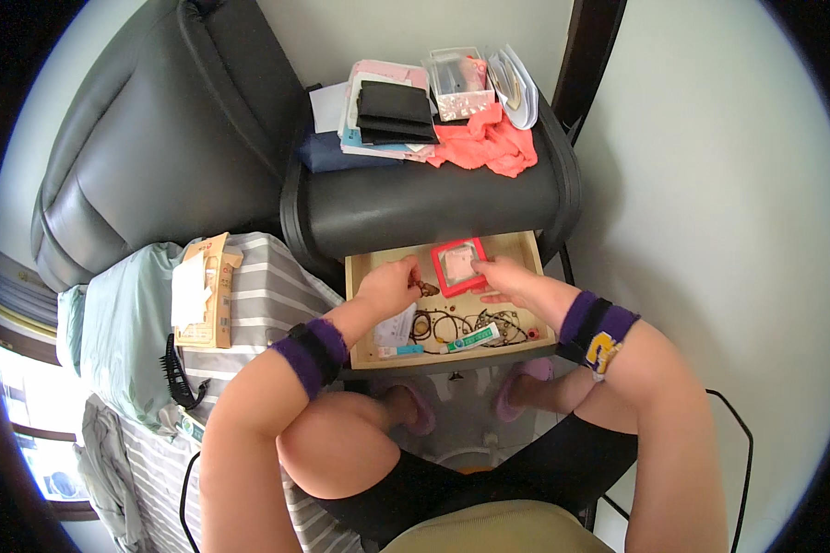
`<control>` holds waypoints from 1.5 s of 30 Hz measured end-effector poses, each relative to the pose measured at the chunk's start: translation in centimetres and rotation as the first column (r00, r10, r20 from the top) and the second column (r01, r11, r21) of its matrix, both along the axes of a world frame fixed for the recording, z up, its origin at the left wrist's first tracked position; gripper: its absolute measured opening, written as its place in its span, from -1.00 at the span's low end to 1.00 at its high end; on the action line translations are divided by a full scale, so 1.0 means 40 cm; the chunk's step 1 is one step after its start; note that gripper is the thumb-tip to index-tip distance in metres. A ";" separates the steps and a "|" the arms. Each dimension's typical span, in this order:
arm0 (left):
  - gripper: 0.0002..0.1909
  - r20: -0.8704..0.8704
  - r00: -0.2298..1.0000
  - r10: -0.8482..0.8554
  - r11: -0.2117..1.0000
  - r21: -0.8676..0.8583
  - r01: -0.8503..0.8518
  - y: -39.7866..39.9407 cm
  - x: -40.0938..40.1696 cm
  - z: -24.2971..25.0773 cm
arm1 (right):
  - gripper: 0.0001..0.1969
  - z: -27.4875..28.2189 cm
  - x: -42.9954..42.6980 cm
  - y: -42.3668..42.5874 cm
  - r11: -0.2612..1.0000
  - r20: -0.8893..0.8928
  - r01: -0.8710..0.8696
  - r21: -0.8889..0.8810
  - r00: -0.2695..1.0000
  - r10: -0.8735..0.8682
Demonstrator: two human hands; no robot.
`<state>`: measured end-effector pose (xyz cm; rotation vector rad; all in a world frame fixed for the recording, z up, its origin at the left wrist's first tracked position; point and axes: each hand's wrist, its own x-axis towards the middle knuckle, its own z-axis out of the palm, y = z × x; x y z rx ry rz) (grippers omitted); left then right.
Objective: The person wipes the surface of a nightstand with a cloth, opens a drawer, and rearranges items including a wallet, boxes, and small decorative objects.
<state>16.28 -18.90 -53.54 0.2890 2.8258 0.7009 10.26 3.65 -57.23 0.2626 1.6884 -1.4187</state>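
An open wooden drawer [415, 361] lies before me under the black nightstand. My right hand [508, 280] grips a red-framed clear box [458, 268] by its right side, with something pale inside. At the drawer's left, my left hand [392, 283] pinches a small brown object [427, 288], too small to name for certain. Nearer me lie dark cords and beaded strings [449, 321], a green-and-white tube [472, 338], a small light-blue packet [406, 350] and a white paper [395, 326] bearing writing.
On the nightstand top [422, 204] are a black wallet [395, 110] over stacked papers, a clear plastic box [462, 83] and a coral cloth [491, 148]. At left, a cardboard tissue box [214, 297] and a black comb [176, 373] lie on the striped bed. A white wall [719, 207] bounds the right.
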 end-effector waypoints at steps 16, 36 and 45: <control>-0.91 -0.175 0.971 0.165 0.917 0.389 -0.086 -0.049 -0.014 0.338 | -0.63 0.248 0.040 -0.003 0.938 -0.242 -0.015 -0.346 0.968 -0.074; -0.75 -0.057 0.880 0.472 0.767 0.519 -0.378 -0.108 -0.484 0.393 | -0.56 0.313 -0.351 -0.194 0.828 -0.354 0.100 -0.552 0.871 -0.342; -0.79 -0.329 0.872 0.362 0.867 0.462 -0.186 -0.102 -0.418 0.368 | -0.53 0.286 -0.297 -0.135 0.784 -0.314 0.175 -0.596 0.848 -0.427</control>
